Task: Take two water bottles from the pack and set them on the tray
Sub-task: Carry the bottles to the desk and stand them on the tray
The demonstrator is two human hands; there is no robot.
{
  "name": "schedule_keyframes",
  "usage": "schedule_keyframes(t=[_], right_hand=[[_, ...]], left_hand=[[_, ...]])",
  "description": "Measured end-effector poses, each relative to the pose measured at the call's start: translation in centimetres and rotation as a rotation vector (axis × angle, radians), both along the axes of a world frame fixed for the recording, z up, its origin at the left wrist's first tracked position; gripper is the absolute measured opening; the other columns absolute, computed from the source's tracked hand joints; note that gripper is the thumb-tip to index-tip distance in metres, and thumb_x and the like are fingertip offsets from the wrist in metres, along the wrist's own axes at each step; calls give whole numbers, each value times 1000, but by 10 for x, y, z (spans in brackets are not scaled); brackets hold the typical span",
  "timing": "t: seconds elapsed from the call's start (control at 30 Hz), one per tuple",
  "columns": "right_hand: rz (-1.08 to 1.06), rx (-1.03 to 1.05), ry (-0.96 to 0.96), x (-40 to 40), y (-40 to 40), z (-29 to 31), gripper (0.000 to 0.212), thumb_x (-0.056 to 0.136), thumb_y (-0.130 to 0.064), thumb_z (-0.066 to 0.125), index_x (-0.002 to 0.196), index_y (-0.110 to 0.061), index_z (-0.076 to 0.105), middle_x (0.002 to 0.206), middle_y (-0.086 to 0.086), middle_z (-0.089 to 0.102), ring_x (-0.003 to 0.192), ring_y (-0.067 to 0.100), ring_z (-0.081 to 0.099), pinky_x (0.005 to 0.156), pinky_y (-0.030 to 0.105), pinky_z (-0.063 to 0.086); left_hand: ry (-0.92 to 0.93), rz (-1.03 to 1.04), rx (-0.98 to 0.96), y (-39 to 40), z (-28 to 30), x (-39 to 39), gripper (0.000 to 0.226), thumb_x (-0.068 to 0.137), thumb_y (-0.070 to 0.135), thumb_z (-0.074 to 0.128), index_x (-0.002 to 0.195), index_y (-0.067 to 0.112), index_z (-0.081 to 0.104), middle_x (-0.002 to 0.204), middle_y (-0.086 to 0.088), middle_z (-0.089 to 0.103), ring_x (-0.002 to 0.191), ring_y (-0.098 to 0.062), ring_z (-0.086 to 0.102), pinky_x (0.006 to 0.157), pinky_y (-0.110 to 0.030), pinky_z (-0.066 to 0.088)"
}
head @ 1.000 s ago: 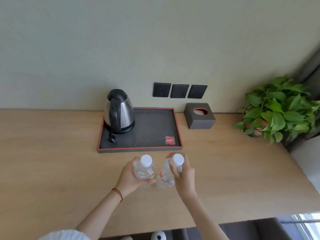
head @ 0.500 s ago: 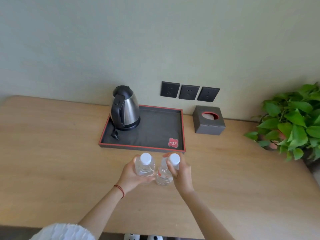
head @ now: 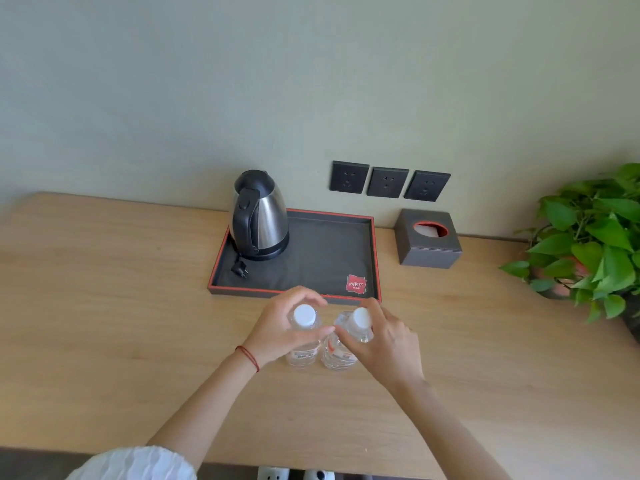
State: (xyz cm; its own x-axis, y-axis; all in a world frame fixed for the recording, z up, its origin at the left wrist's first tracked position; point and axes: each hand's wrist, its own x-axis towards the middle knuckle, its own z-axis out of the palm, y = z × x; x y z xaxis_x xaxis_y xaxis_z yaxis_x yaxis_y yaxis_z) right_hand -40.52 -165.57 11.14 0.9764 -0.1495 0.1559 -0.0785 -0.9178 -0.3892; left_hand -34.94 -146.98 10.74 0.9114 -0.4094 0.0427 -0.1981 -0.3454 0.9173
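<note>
I hold two clear water bottles with white caps side by side over the wooden counter, just in front of the tray. My left hand [head: 277, 332] grips the left bottle [head: 304, 353] near its top. My right hand [head: 384, 344] grips the right bottle [head: 337, 356] below its cap. The dark tray [head: 329, 258] with a red rim lies against the wall beyond the bottles; its right half is bare apart from a red label [head: 356, 284]. The pack is out of view.
A steel kettle [head: 259, 216] with its plug stands on the tray's left end. A grey tissue box [head: 427, 239] sits right of the tray, a leafy plant [head: 592, 237] at the far right. Three wall sockets [head: 388, 181] are above.
Both hands have carried the bottles closer to the tray's front edge. The view has shifted left, so the plant sits nearer the right edge.
</note>
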Motion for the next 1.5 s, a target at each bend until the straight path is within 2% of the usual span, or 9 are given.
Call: schedule_keyframes(t=[0.1,0.17,0.33,0.47,0.57,0.77,1.03,1.3,1.5], right_hand=[[-31,-58,37,4,1,1,48,72,-63,57,84,-17,49,55,0,61,51,29,57,47,29,42],[-11,-19,49,8,0,2,38,78,-50,61,84,-14,47,58,6,64,56,34,59,48,30,40],[68,205,73,37,-19,22,28,79,-29,69,87,-8,52,61,16,60,59,38,52,49,38,41],[212,140,-46,86,-42,55,36,80,-22,71,72,-14,37,46,-9,35,43,24,33,40,31,23],[319,99,-74,134,-56,68,30,83,-21,67,77,-7,41,58,-2,48,51,27,47,43,26,30],[348,66,1,215,-62,59,32,88,-27,60,93,2,48,87,22,67,75,37,59,64,37,46],[285,-198,136,277,-56,50,28,94,-27,49,113,-5,48,113,23,56,101,40,55,82,47,46],[227,-237,194,309,-61,48,29,96,-19,46,120,-2,46,118,29,49,105,43,51,86,48,45],[358,-298,188,311,-66,49,28,91,-1,49,119,-2,47,118,27,47,102,43,52,82,48,45]], left_hand=[[-85,53,56,-8,1,1,19,76,20,72,68,10,59,72,-3,66,72,-18,61,74,-41,51],[-91,111,57,-12,-3,-2,21,78,20,62,65,7,52,69,-9,62,71,-25,57,71,-48,48],[-143,154,64,-14,-8,-3,23,74,27,54,64,6,51,67,-10,61,68,-26,56,66,-48,48],[-155,179,56,-14,-10,-3,23,69,28,53,63,7,51,65,-9,62,66,-27,57,63,-49,48],[-168,181,61,-15,-9,-2,22,69,28,54,62,8,51,64,-6,62,66,-25,57,62,-47,49],[-157,195,91,-16,-7,0,15,67,16,61,60,11,49,62,-1,60,63,-18,54,59,-41,48],[-182,166,62,-15,-10,1,15,69,18,59,60,10,50,60,0,62,64,-18,56,60,-43,48],[-202,148,31,-14,-10,4,16,69,19,58,59,10,50,59,-2,61,62,-21,55,58,-45,48],[-215,135,17,-14,-11,5,17,71,16,60,59,10,49,59,-2,60,61,-20,55,56,-44,47]])
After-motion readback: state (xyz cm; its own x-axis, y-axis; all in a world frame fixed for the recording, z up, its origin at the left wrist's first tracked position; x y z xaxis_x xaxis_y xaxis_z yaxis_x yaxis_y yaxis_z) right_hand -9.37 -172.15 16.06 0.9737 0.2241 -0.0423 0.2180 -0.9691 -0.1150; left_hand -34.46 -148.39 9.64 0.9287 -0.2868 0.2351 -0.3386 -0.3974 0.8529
